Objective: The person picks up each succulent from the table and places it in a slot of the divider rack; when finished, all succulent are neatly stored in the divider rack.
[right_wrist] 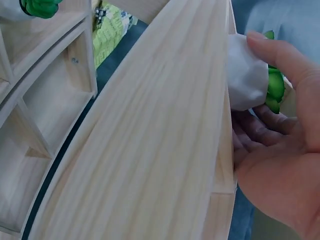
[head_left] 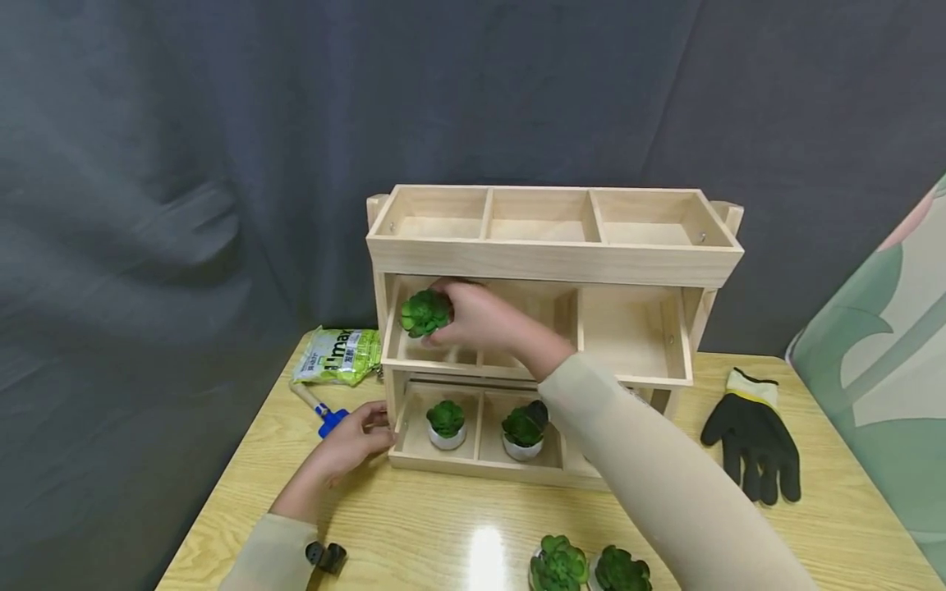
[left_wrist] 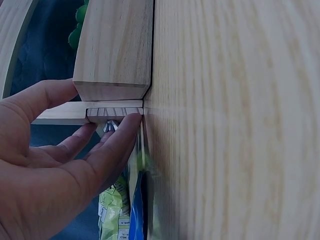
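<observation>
Fingers of the right hand (head_left: 479, 318), in the head view, hold a potted succulent (head_left: 424, 313) at the left of the middle tier of the wooden rack (head_left: 554, 258); a dipping sleeve (head_left: 658, 460) might topple succulents (head_left: 446, 419) on the rack's bottom tier. By the left wrist view, fairly straight fingers of the left hand (left_wrist: 55, 160) touch the rack's lower left end; pushing could shift it. In the right wrist view, the pinched white pot (right_wrist: 246, 72) sits close beside a rack board (right_wrist: 135, 125); clipping that could dislodge it.
</observation>
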Tool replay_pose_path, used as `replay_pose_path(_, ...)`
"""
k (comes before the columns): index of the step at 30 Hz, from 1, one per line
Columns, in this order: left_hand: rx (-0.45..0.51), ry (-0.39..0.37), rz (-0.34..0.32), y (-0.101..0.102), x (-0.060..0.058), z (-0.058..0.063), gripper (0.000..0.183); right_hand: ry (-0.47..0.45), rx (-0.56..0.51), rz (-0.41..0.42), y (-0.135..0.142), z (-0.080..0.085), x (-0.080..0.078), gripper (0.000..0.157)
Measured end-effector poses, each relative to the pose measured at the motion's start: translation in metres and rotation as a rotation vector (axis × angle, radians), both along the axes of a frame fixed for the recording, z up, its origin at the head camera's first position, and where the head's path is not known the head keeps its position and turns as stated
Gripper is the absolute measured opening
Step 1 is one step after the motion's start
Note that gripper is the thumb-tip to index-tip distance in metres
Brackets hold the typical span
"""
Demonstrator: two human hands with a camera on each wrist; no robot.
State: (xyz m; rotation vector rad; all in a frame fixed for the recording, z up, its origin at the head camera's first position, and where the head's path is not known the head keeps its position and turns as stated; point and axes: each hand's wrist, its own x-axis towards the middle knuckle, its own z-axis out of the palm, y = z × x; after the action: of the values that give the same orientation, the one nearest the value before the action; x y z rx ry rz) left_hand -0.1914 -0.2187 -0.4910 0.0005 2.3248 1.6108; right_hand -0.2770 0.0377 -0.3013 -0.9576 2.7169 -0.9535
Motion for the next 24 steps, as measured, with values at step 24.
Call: replay_pose_path(24,-0.012,-0.012,0.005,0.002,0.003,0.003,0.071,0.021,0.144,0.017,-0.016,-0.005,0.011,0.071)
